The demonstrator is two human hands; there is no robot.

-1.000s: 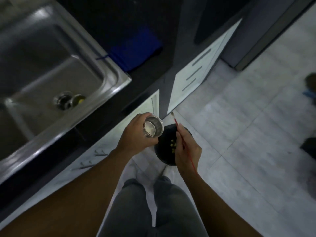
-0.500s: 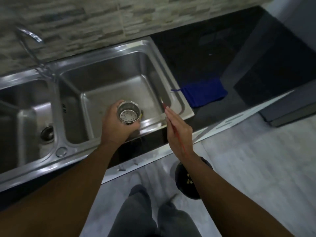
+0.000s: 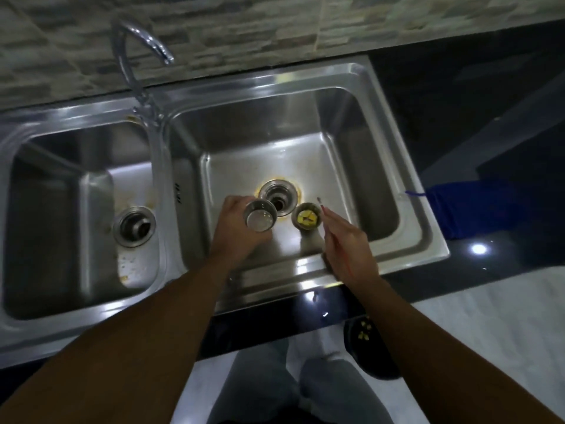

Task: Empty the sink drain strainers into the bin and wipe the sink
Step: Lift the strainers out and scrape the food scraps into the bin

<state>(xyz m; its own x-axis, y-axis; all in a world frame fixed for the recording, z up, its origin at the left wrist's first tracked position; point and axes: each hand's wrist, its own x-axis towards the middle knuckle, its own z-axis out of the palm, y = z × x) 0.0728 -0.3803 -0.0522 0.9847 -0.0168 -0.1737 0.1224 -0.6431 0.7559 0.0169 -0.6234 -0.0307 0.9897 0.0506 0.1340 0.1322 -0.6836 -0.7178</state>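
Strainer, empty, gripped in my left hand, has come from above the bin to the right basin, beside the drain. My right hand pinches a red stick near the second strainer. Steel sink, black counter, blue cloth.

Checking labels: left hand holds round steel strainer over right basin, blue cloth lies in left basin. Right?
No: head view shows the blue cloth on the black counter right of the sink. Left hand does hold the round steel strainer.
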